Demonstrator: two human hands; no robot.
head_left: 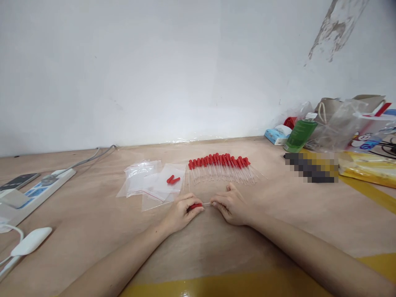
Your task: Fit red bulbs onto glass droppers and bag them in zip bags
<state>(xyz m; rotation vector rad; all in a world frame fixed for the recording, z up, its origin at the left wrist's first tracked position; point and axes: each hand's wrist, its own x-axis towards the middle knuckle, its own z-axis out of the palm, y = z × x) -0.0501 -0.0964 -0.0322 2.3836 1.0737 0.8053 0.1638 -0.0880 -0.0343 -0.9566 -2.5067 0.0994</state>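
Over the brown table (93, 239), a red rubbery bulb (196, 206) is being pinched by the left hand (182, 212), a slim clear tube (206, 203) by the right hand (231, 206); probably they're being joined, steady alignment needed.

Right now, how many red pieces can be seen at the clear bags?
2: the left red piece and the right red piece, close together on or inside the rightmost clear bag; I cannot tell which. No other shows there.
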